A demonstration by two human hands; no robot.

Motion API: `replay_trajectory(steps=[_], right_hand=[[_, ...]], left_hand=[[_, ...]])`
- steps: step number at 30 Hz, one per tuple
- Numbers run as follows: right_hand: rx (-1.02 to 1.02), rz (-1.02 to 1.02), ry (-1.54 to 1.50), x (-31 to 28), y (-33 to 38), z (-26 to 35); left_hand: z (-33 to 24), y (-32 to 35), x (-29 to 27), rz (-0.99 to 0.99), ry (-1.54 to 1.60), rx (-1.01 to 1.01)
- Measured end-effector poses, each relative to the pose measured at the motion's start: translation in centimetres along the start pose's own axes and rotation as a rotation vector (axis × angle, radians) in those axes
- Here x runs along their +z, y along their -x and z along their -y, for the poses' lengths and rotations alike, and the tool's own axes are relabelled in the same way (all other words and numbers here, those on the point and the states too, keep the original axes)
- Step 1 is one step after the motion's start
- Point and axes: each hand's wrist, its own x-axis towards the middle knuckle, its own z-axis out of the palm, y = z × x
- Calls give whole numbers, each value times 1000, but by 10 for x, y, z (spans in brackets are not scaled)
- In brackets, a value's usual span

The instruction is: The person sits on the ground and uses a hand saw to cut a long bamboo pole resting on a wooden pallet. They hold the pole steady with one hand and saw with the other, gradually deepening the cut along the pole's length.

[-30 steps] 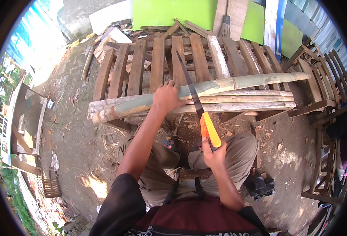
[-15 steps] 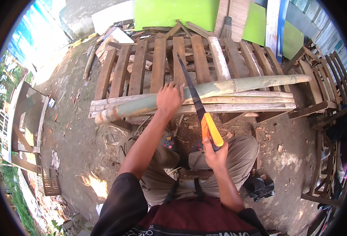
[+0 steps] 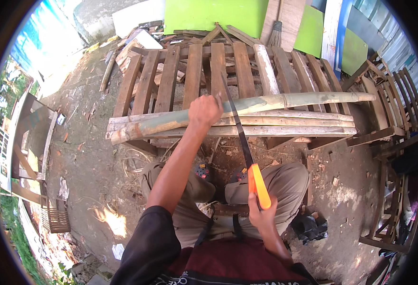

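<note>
Our left hand (image 3: 205, 110) presses down on the bamboo pole (image 3: 247, 105) — smooth, round, greenish — lying across the rough slatted pallet (image 3: 195, 71). Our right hand (image 3: 262, 214) is closed around the saw (image 3: 242, 142) — orange handle, thin dark blade crossing the pole.

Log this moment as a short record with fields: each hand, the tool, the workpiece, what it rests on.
left hand: pressing down on the bamboo pole
right hand: gripping the saw's orange handle
saw: dark blade laid across the pole
bamboo pole: long, greenish, lying crosswise with thinner poles beside it
support: wooden pallet on dirt ground
</note>
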Motion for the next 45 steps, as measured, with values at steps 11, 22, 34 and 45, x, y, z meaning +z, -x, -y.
replay_trajectory(steps=[11,22,34,45], right_hand=[[-26,-37,-31,35,-57,-25],[63,-60,-142,44,-86,-29],[94,-65,-200,47,-106,-39],[-93,39,-56,0,-14,-81]], left_hand=[[4,-8,-4,44,-11,-29],[1,-19,-4,17,13,7],[-9,-21,-10,111,-21,-47],[-3,-24,-15,194,11,-136]])
